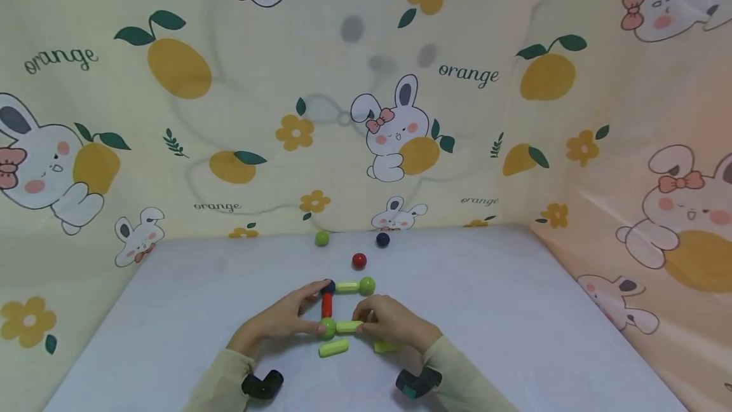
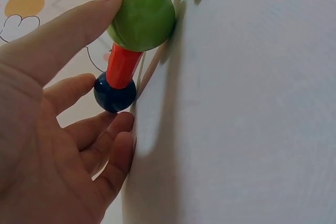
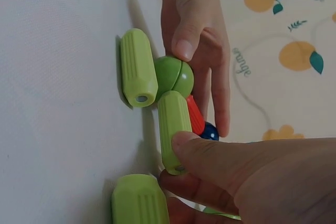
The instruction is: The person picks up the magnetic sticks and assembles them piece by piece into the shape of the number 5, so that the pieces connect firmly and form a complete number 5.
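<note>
left hand [image 1: 279, 316] extending from near left, thumb and forefinger spreading wide, gripping a ball-and-rod frame [image 1: 326, 306] on the desk [image 1: 503, 310]: thumb pressing the near green ball [image 1: 329, 326], forefinger touching the dark blue ball [image 1: 330, 288]. right hand [image 1: 393, 322] angling in opposite, fingers curling, pinching a light green rod [image 1: 346, 327], its left end meeting the near green ball. loose rod [image 1: 333, 348] lying nearer the person; second loose rod [image 1: 386, 347] lying partly beneath right hand.
</note>
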Demonstrator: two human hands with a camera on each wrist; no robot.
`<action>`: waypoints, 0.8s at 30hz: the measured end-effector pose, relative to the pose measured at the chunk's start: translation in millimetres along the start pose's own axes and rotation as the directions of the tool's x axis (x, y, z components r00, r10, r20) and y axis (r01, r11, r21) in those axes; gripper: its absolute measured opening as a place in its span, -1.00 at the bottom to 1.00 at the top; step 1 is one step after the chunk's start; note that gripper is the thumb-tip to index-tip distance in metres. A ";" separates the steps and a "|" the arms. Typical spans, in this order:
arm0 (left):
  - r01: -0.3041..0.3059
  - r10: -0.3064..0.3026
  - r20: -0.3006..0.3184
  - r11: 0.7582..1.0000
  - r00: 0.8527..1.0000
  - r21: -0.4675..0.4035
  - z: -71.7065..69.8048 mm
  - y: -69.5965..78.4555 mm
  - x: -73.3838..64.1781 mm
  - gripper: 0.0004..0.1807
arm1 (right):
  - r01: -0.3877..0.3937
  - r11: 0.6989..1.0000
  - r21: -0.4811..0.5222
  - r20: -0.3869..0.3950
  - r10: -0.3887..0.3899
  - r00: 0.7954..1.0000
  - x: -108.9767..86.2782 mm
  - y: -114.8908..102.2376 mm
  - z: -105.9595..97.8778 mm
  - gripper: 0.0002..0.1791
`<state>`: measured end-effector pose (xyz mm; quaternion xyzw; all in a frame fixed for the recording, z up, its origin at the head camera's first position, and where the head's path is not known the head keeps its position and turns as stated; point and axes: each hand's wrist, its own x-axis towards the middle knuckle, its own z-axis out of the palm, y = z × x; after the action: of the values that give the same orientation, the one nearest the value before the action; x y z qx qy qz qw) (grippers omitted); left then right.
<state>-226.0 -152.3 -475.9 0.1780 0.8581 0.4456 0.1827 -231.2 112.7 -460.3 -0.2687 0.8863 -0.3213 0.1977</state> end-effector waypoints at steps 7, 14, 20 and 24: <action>-0.015 0.015 -0.006 1.000 1.000 0.008 0.7 0.7 -2.3 -0.02 | 0.007 1.000 0.011 0.002 -0.007 1.000 -0.2 0.6 0.9 -0.89; -0.026 0.027 -0.026 0.999 0.999 0.019 4.7 0.1 -2.5 -0.07 | 0.011 1.000 0.025 0.007 -0.011 1.000 -0.7 0.0 -0.9 -0.91; -0.027 0.028 -0.038 0.999 0.999 0.022 5.4 0.0 -1.6 -0.06 | -0.007 0.999 0.039 0.010 0.006 1.000 -0.6 0.0 -2.5 -0.90; -0.034 0.036 -0.046 0.999 0.998 0.027 4.9 0.0 -2.6 -0.06 | -0.001 0.999 0.049 0.012 0.001 1.000 -0.1 -0.6 -3.9 -0.88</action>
<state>-221.4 -150.0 -478.1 0.1849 0.8646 0.4416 0.1524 -232.9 114.2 -457.1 -0.2652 0.8771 -0.3411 0.2098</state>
